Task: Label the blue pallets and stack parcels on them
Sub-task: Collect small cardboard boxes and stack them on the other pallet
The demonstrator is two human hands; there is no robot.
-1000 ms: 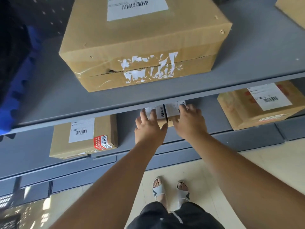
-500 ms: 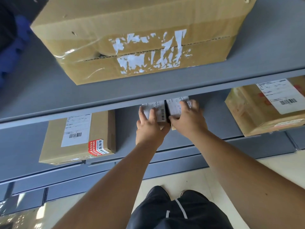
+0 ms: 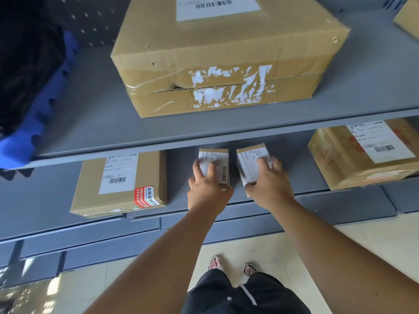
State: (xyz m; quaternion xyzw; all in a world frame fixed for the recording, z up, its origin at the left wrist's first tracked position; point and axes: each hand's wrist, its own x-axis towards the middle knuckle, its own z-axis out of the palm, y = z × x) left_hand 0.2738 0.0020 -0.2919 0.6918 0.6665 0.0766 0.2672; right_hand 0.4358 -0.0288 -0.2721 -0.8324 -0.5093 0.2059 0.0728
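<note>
Below the big taped carton (image 3: 222, 64), on the grey shelf (image 3: 294, 152) one level down, two small labelled parcels lie side by side with a narrow gap between them. The left hand (image 3: 207, 191) is clamped over the near end of the left small parcel (image 3: 218, 156), with its fingers curled onto the white label. The right hand (image 3: 269, 186) is laid over the right small parcel (image 3: 249, 159). It is somewhat blurred, but its fingers look wrapped round the top and the far side, so I take it to be holding. Each parcel's long axis runs from front to back under the carton, with its near end already in its own hand. The pull, I'd judge, is straight out toward the person, one parcel per hand. Left of the carton shows a blue scalloped edge (image 3: 34, 125), perhaps a pallet.
</note>
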